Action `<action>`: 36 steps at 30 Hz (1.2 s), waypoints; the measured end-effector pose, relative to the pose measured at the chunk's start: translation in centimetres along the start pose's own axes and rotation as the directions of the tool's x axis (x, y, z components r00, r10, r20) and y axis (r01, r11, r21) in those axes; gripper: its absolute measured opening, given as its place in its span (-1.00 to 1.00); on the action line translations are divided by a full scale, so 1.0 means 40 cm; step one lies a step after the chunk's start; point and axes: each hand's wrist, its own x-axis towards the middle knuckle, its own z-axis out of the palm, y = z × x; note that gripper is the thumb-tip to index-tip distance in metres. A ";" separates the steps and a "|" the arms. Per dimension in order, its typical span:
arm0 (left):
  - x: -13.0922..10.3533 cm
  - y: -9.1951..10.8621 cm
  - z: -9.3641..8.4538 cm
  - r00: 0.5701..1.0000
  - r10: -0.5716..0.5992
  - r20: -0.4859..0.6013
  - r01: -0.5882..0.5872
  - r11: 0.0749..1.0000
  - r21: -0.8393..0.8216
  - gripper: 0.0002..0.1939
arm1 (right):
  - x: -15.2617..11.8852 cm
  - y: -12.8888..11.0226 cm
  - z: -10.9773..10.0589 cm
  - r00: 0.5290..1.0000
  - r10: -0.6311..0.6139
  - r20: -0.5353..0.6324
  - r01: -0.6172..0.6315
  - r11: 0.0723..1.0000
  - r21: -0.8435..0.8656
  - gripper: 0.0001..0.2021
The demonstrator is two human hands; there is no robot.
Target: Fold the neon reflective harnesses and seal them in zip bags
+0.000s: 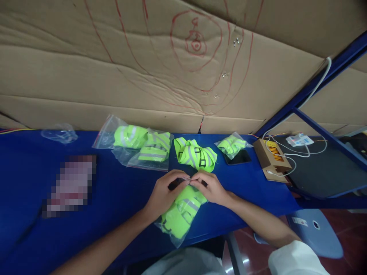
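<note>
Between my hands, near the front edge of the blue table, is a clear plastic bag (180,217) with a folded neon-yellow reflective strap inside. My left hand (168,189) pinches the bag's top edge with thumb and fingers. Close beside it, my right hand (210,187) pinches the same edge, the fingertips of both hands almost meeting. Just beyond them lies a loose reflective strap (195,154) with grey stripes and black buckles, outside any bag.
Two bagged reflective straps (130,136) lie at the back left of the loose one. A smaller bagged strap (231,145) rests on a dark flat device (238,157). Rightward stands an open cardboard box (271,160) with white cables. A crumpled clear bag (59,133) lies far left; cardboard (129,88) walls the back.
</note>
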 end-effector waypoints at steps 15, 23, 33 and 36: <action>-0.008 0.009 -0.008 0.998 0.065 0.008 -0.065 0.998 0.016 -0.79 | -0.002 0.012 0.008 0.997 0.025 -0.072 -0.026 1.000 -0.012 -0.75; -0.009 0.003 -0.007 0.997 0.072 -0.035 -0.071 0.997 0.034 -0.74 | -0.004 0.002 0.011 0.993 0.019 -0.115 -0.024 0.999 -0.040 -0.80; 0.001 0.006 -0.021 0.979 -0.197 -0.050 0.191 0.976 -0.105 -0.62 | -0.004 -0.002 0.008 0.982 0.159 -0.107 -0.153 0.986 0.059 -0.86; 0.002 0.001 -0.019 0.968 -0.251 0.001 0.247 0.951 -0.187 -0.52 | -0.007 -0.002 0.013 0.981 0.154 -0.117 -0.149 0.988 0.051 -0.87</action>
